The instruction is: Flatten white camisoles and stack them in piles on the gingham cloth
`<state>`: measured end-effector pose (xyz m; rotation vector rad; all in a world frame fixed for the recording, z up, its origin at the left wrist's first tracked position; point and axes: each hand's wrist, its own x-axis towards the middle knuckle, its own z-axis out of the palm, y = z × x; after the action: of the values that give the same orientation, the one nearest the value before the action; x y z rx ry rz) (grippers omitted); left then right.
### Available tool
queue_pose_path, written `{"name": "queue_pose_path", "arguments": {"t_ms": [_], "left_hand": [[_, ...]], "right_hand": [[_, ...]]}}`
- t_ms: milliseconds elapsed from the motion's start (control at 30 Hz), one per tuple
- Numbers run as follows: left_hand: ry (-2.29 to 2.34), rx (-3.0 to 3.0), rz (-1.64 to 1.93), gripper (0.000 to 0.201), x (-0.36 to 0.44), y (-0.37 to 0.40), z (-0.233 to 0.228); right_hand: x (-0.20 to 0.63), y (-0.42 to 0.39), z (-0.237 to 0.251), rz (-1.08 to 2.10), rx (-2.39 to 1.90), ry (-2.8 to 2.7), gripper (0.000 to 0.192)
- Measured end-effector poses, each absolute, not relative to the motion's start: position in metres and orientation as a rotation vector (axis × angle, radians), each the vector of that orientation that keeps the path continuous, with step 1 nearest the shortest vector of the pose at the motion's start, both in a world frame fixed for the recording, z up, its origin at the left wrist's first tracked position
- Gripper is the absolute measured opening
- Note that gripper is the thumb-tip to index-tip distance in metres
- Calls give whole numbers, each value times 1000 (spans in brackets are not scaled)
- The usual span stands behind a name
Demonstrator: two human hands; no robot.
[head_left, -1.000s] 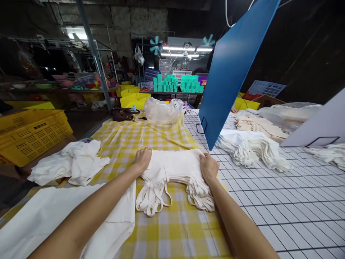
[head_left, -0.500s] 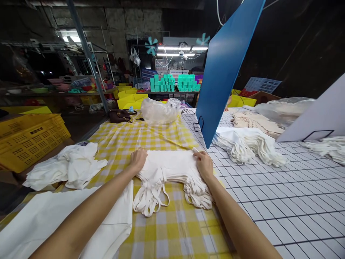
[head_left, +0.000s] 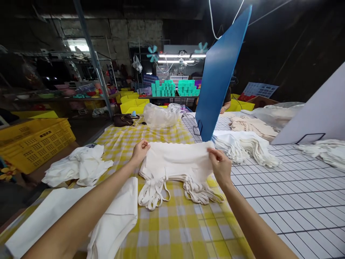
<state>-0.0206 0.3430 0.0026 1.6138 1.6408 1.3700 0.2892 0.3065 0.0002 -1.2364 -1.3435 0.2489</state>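
Note:
A stack of white strappy camisoles lies on the yellow checked cloth in front of me, its thin straps hanging loosely toward me. My left hand pinches the far left corner of the uppermost camisole. At the far right corner, my right hand grips the same camisole between thumb and fingers, its edge drawn taut and raised a little off the pile. On the left, folded white fabric lies partly hidden under my left forearm, with a crumpled white heap beyond it.
A blue board stands upright behind the stack, near more white garments on the grid-patterned cover. Yellow crates stand left. A clear plastic bag and dark handbag lie at the back. Another person's hand shows behind the board.
My right hand has moved right and lifted the camisole's corner, stretching the upper edge wider. My left hand now pinches the left corner, having rested on the stack before. The view has shifted slightly.

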Motion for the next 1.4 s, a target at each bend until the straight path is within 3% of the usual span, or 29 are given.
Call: {"name": "queue_pose_path", "arguments": {"t_ms": [200, 500, 600, 733, 800, 933, 1033, 1167, 1300, 1400], "left_hand": [[1365, 1586, 1493, 8, -10, 283, 65], [1195, 1443, 1498, 25, -9, 155, 119], [1266, 1345, 1389, 26, -15, 129, 95], [1616, 1329, 1104, 11, -10, 114, 24], [1861, 1462, 893, 6, 0, 113, -11], [2092, 1749, 521, 11, 19, 114, -45], [2180, 1853, 400, 26, 27, 110, -46], [2242, 2171, 527, 36, 34, 96, -57], [2228, 2295, 543, 36, 38, 87, -77], [2228, 2268, 491, 34, 38, 87, -81]], "right_hand": [[301, 240, 64, 288, -1145, -1297, 22], [331, 128, 121, 727, -1119, -1075, 27], [342, 110, 101, 839, -1235, -1077, 32], [343, 114, 34, 956, -1439, -1274, 33], [340, 123, -4, 905, -1543, -1407, 28], [336, 137, -53, 689, -1755, -1537, 37], [335, 135, -65, 438, -1760, -1608, 40], [332, 112, -70, 105, -1678, -1821, 33], [335, 89, -77, 61, -1515, -2193, 35], [339, 83, -78, 62, -1533, -2151, 32]]}}
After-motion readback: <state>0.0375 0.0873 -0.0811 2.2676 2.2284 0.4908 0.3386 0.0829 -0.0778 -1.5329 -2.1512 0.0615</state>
